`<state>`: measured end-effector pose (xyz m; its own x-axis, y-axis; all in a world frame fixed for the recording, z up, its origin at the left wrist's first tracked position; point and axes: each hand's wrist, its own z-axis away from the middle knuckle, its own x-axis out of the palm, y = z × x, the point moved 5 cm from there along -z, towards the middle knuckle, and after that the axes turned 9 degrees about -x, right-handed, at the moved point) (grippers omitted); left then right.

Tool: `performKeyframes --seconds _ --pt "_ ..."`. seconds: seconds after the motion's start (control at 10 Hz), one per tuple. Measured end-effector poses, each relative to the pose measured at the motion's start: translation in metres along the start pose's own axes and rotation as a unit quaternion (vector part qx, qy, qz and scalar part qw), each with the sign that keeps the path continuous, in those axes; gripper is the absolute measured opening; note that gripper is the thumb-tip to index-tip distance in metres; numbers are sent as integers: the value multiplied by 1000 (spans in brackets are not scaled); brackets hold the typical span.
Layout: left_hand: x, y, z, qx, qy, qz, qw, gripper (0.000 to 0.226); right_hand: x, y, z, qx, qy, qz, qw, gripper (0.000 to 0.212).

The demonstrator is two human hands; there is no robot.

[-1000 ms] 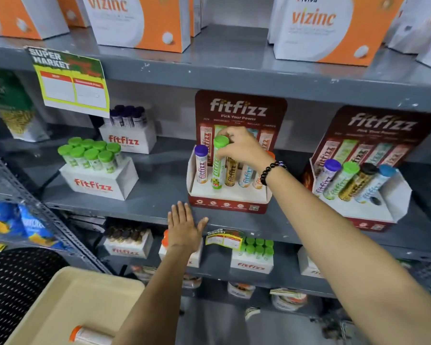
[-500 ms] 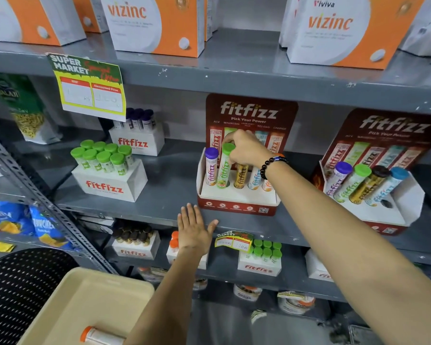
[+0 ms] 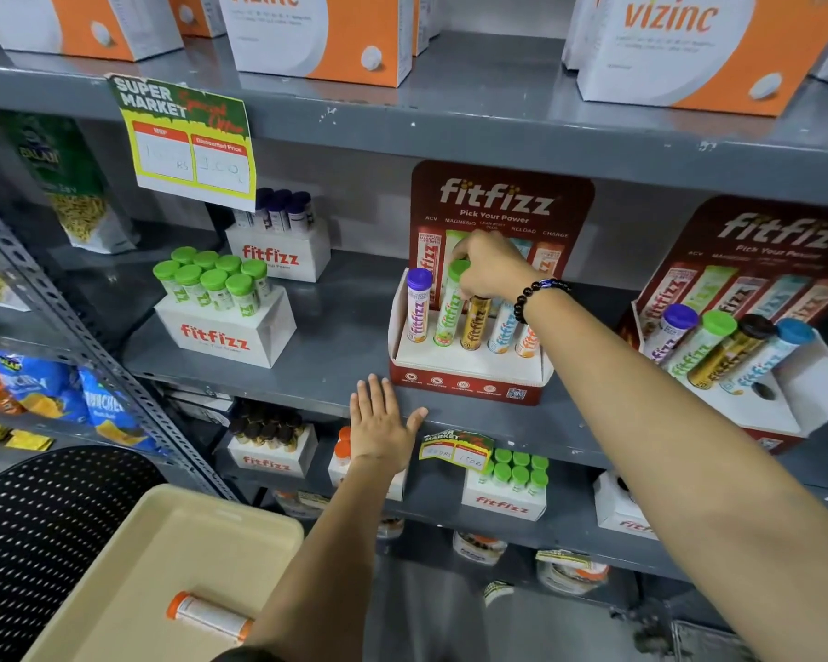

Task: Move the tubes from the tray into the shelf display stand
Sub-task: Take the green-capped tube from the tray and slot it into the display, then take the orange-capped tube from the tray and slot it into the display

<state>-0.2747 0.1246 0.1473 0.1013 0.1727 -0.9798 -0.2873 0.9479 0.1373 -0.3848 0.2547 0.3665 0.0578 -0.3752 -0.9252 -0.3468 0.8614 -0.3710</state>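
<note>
A red and white fitfizz display stand (image 3: 467, 382) sits on the middle shelf. A purple-capped tube (image 3: 418, 305), a green-capped tube (image 3: 448, 310), a gold tube (image 3: 474, 324), a blue tube (image 3: 502, 332) and an orange tube (image 3: 527, 339) stand in it. My right hand (image 3: 491, 269) grips the green tube's cap from above. My left hand (image 3: 381, 425) lies flat, fingers spread, on the shelf's front edge below the stand. At the bottom left, a beige tray (image 3: 130, 570) holds one orange-capped tube (image 3: 209, 613) lying on its side.
A second fitfizz stand (image 3: 780, 398) with tilted tubes is at the right. White fitfizz boxes of green-capped tubes (image 3: 221, 303) and dark-capped tubes (image 3: 280, 236) stand at the left. Vizinc boxes (image 3: 321, 35) fill the shelf above. A perforated black seat (image 3: 34, 532) is beside the tray.
My right hand has pushed the green tube down into its slot, so it now stands level with its neighbours. My left hand stays on the shelf edge.
</note>
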Motion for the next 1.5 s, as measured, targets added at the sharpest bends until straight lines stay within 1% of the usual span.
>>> performKeyframes --seconds 0.2,0.5,0.6,0.7,0.8,0.9,1.0,1.1,1.2,1.3,1.4,1.5 --pt "-1 0 1 0 0 -10 1000 79 14 3 3 3 -30 -8 1000 51" --pt "1 -1 0 -1 -9 -16 1000 79 21 4 8 12 -34 -65 997 54" --pt "-1 -4 -1 9 -14 -6 1000 79 26 4 10 8 -41 -68 997 65" --pt "-5 -9 1 22 -9 30 999 75 21 -4 16 -28 41 -61 997 70" --pt "-6 -27 16 4 40 97 995 71 13 -29 31 -130 184 -54 973 57" --pt "1 -59 44 -39 86 130 987 69 36 -63 45 -219 210 -86 949 52" --pt "14 -98 77 -101 102 123 982 67 88 -105 58 -299 132 -110 939 52" --pt "29 -139 113 -163 94 144 972 65 146 -141 74 -327 40 -124 936 51" --pt "49 -176 149 -214 74 139 964 63 202 -169 91 -353 -49 -119 927 47" --pt "71 -209 184 -276 56 128 951 65 263 -193 111 -382 -136 -88 910 47" --pt "96 -235 214 -345 34 146 927 69 325 -211 133 -381 -230 -76 892 48" --pt "126 -251 234 -395 8 164 904 70 380 -223 153 -373 -304 -58 875 46"
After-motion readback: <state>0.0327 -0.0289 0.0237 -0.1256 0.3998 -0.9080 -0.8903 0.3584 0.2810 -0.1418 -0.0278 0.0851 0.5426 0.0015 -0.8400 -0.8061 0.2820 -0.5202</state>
